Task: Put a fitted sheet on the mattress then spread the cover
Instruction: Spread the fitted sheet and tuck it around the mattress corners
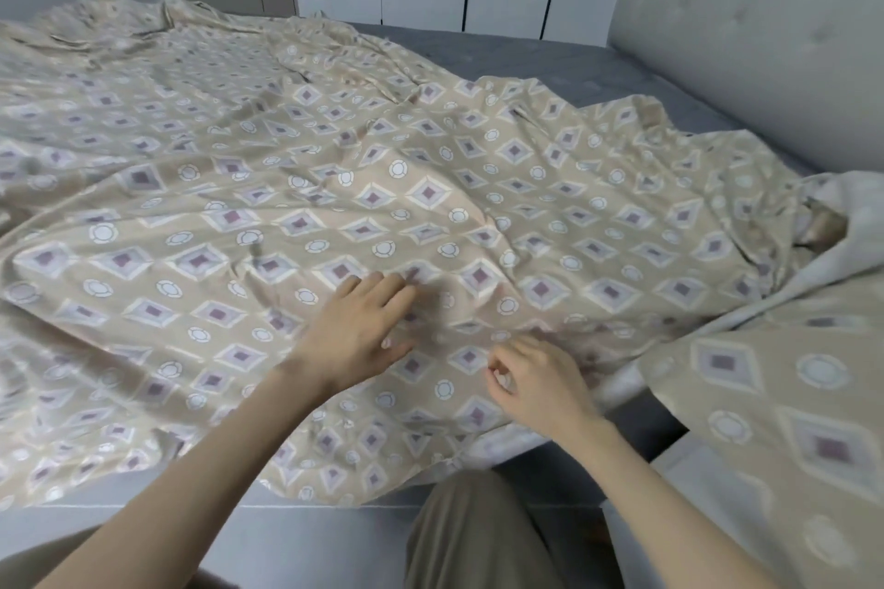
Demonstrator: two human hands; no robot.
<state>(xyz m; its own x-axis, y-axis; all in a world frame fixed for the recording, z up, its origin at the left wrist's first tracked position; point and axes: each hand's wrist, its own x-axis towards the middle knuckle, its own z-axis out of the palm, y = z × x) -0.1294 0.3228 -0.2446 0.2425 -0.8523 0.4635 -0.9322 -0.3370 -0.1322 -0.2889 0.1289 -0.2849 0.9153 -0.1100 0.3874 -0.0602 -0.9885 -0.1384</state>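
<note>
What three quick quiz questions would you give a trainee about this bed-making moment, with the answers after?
1. True or false: the left hand lies flat, fingers straight, on the patterned sheet.
2. Where does the grey mattress show bare? A: under the left hand. B: at the far side, beside the padded headboard. C: nowhere.
3. Fill in: the sheet's print is diamonds and ____.

Key: 1 true; 2 B; 3 circles.
</note>
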